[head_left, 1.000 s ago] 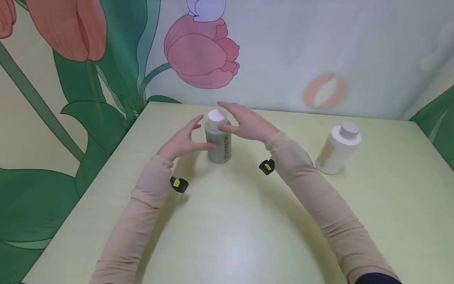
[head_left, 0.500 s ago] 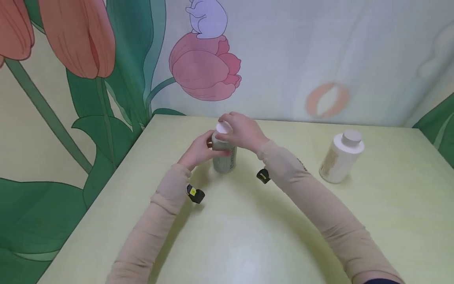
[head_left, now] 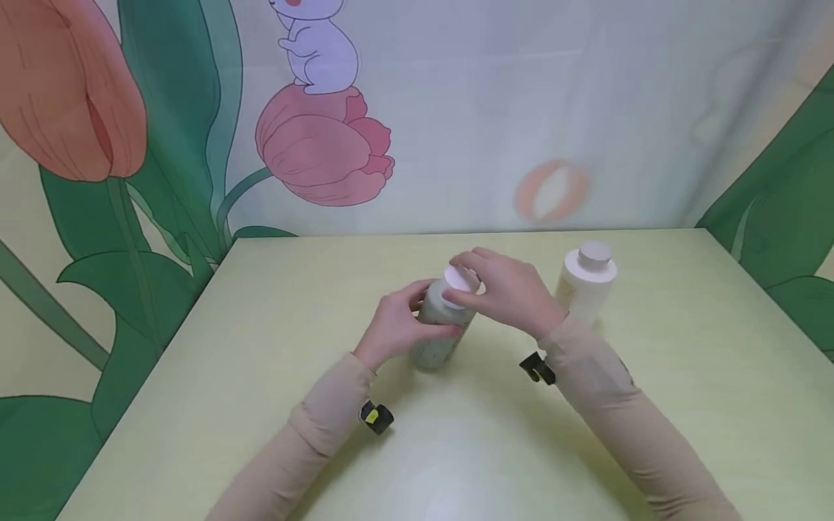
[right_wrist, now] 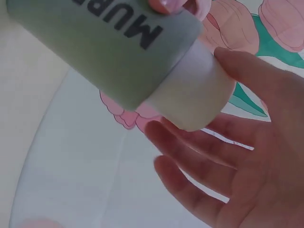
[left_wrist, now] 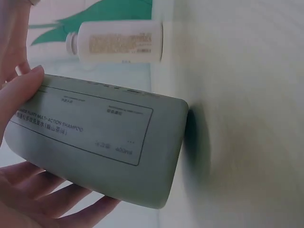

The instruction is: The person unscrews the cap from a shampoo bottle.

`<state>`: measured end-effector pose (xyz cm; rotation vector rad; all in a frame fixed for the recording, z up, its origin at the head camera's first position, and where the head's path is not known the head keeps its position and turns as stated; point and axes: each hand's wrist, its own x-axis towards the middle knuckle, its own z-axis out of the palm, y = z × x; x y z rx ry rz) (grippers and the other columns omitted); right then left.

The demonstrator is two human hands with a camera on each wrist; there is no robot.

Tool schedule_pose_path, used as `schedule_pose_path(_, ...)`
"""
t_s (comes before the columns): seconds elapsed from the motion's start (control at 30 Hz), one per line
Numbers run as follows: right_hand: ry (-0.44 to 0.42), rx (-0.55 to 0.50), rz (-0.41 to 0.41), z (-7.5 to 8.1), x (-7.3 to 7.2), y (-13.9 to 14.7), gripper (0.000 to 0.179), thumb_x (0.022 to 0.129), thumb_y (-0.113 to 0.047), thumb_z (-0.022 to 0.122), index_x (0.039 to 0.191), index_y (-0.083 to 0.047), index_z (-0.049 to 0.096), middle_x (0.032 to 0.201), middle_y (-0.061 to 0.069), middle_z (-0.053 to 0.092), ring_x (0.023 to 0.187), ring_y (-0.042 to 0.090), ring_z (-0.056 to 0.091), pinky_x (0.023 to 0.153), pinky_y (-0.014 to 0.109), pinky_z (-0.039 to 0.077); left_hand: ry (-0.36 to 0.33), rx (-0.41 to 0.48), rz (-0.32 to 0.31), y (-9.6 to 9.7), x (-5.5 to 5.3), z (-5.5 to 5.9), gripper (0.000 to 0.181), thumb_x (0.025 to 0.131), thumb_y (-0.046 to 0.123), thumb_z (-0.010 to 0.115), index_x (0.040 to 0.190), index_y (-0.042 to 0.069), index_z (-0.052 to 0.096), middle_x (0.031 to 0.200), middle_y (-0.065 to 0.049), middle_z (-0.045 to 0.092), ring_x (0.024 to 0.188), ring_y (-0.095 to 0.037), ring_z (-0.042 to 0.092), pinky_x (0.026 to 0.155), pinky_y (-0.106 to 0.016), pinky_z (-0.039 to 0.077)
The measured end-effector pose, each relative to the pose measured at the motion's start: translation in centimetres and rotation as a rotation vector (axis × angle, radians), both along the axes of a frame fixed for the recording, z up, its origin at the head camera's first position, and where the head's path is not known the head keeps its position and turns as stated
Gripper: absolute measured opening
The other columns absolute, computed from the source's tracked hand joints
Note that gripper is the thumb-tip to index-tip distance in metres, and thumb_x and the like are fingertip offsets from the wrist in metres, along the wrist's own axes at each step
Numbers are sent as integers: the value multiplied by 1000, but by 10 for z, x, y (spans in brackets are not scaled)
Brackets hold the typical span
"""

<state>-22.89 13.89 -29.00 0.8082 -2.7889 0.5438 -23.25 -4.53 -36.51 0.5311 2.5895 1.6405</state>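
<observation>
A grey-green shampoo bottle (head_left: 433, 353) with a white cap (head_left: 461, 279) leans to the right over the middle of the table. My left hand (head_left: 397, 327) grips its body, thumb across the near side and fingers behind. At the top, my right hand (head_left: 511, 293) pinches the cap between thumb and fingers; the right wrist view shows the cap (right_wrist: 194, 90) seated on the bottle's neck end. Printed text faces the left wrist camera on the bottle (left_wrist: 104, 142), whose base hovers close over the tabletop with a shadow beside it.
A second bottle, white with a white cap (head_left: 589, 286), stands upright behind my right forearm. The pale yellow table (head_left: 293, 304) ends at a backdrop (head_left: 456, 145) printed with tulips and a rabbit.
Both hands have closed in on the grey-green bottle, the left round its body and the right on its cap. The bottle has gone from upright to tilted. The white bottle stays standing.
</observation>
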Motion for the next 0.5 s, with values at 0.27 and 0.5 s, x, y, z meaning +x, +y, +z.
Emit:
schedule_pose_path(0.27, 9, -97, 114, -11, 8, 13, 38, 79, -36, 65, 109, -14, 59, 90, -2, 59, 74, 13, 57, 64, 24, 46, 83, -28, 2, 6, 11, -9, 63, 59, 38, 81, 114, 41, 50, 110, 15, 59, 101, -10, 58, 81, -33, 49)
schedule_pose_path(0.5, 101, -83, 317, -16, -3, 24, 44, 80, -31, 65, 119, -12, 54, 104, -1, 60, 85, 10, 58, 72, 25, 49, 29, 18, -38, 5, 4, -13, 67, 59, 40, 80, 118, 41, 47, 114, 14, 56, 105, -11, 57, 85, -35, 47)
